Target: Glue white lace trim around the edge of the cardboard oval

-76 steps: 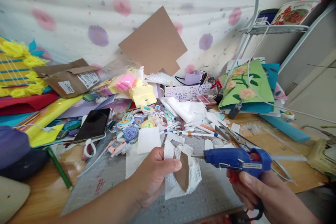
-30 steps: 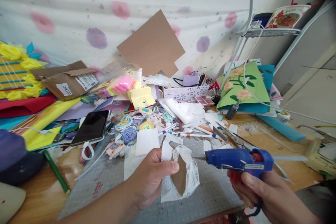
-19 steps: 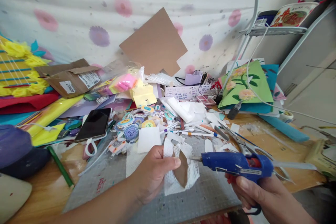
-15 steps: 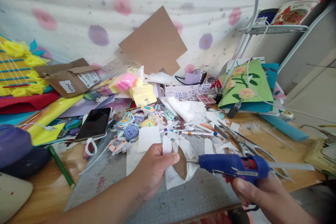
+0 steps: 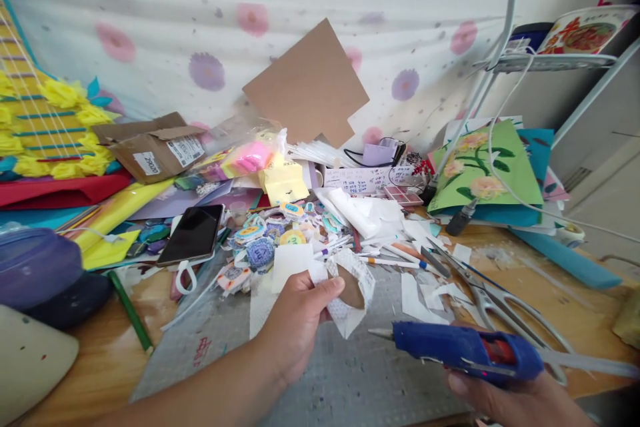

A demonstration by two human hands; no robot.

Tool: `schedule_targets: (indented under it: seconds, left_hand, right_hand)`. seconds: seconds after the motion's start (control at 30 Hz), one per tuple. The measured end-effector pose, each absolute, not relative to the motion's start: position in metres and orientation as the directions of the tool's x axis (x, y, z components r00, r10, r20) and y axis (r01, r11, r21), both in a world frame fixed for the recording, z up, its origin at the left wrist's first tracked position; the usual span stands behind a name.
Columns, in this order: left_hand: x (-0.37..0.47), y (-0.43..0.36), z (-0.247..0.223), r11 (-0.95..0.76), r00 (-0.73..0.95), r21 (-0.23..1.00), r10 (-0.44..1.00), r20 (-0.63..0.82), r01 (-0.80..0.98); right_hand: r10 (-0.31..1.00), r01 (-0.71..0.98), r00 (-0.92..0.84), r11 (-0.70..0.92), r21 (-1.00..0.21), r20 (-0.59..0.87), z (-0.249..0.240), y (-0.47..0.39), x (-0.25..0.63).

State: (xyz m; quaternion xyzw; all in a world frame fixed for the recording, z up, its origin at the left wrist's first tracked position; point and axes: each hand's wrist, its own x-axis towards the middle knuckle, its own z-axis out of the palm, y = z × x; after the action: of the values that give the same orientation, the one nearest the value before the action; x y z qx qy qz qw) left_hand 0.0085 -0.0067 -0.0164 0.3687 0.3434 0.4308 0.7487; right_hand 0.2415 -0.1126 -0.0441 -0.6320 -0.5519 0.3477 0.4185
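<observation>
Between the thumb and fingers of my left hand is a white textured paper piece with a brown cardboard shape lying on it. Its edges fold up around the cardboard. My right hand is wrapped round a blue glue gun, whose metal nozzle points left, apart from the paper and a little lower. A clear glue stick sticks out of the gun's back. Under both hands lies a grey cutting mat.
Silver scissors and paper scraps lie behind the gun. Small decorated pieces, pens and a phone crowd the back and left. A green pencil and purple bowl are at left, a shelf at upper right.
The glue gun has moved down and right, its nozzle off the cardboard. My left hand has turned the paper piece slightly. The whole view has shifted a little.
</observation>
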Motion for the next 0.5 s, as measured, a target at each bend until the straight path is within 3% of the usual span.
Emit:
schedule_targets:
  seconds: [0.13,0.27,0.4,0.5]
  left_hand:
    - [0.009,-0.007,-0.017,0.35,0.416,0.866,0.89,-0.188,-0.357]
    - [0.009,-0.008,-0.016,0.291,0.435,0.904,0.89,-0.136,-0.312]
    - [0.007,-0.008,-0.016,0.269,0.425,0.92,0.896,-0.129,-0.286]
    - [0.008,-0.007,-0.016,0.255,0.413,0.929,0.902,-0.127,-0.27]
  right_hand:
    - [0.99,0.557,-0.014,0.126,-0.821,0.142,-0.025,-0.103,0.243]
    - [0.932,0.678,-0.239,0.361,-0.64,0.272,-0.003,-0.093,0.232]
    - [0.851,0.749,-0.182,0.445,-0.492,0.493,-0.001,-0.093,0.223]
    - [0.82,0.787,-0.206,0.463,-0.408,0.535,-0.008,-0.096,0.227]
